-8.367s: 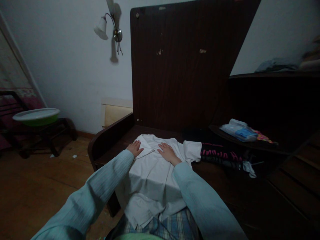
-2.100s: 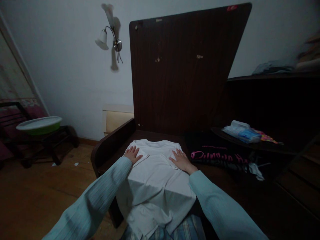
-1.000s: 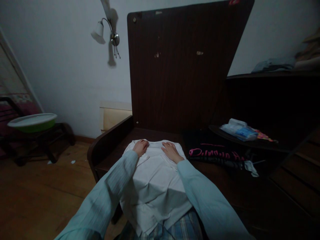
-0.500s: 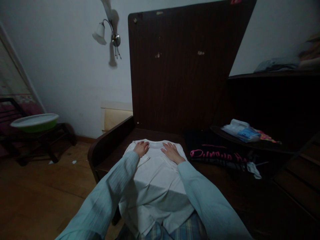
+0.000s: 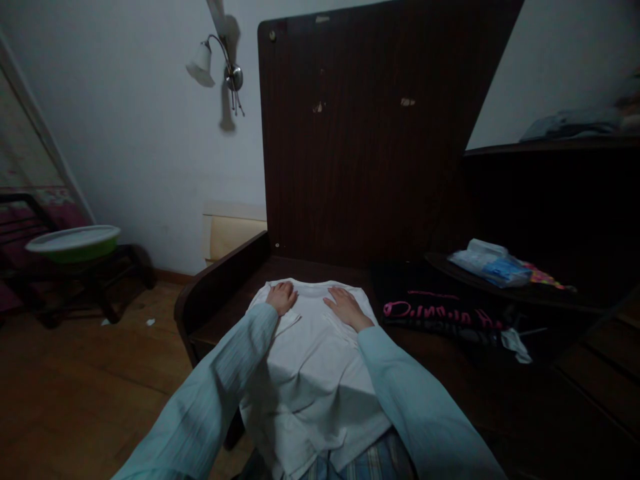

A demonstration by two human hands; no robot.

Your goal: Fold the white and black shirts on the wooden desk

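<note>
A white shirt [image 5: 320, 360] lies spread over the dark wooden desk top [image 5: 220, 310], its neckline at the far end and its lower part hanging over the near edge toward my lap. My left hand [image 5: 283, 298] rests flat on the shirt's upper left, near the collar, fingers stretched out. On the upper right, my right hand [image 5: 347, 308] lies palm down with its fingers apart. Both palms touch the cloth without gripping it. Small folds of the sleeves show beside each wrist, and creases run across the middle of the shirt.
Right of the shirt lies dark folded clothing [image 5: 440, 310] with pink lettering. Behind it, a corner shelf [image 5: 435, 261] carries a plastic packet [image 5: 493, 262]. A tall dark panel [image 5: 360, 147] stands at the back. Far left, a green basin [image 5: 75, 245] sits on a chair.
The camera view has shifted slightly, so the background sits a little differently. Both hands stay flat near the collar, and the shirt looks almost the same.
</note>
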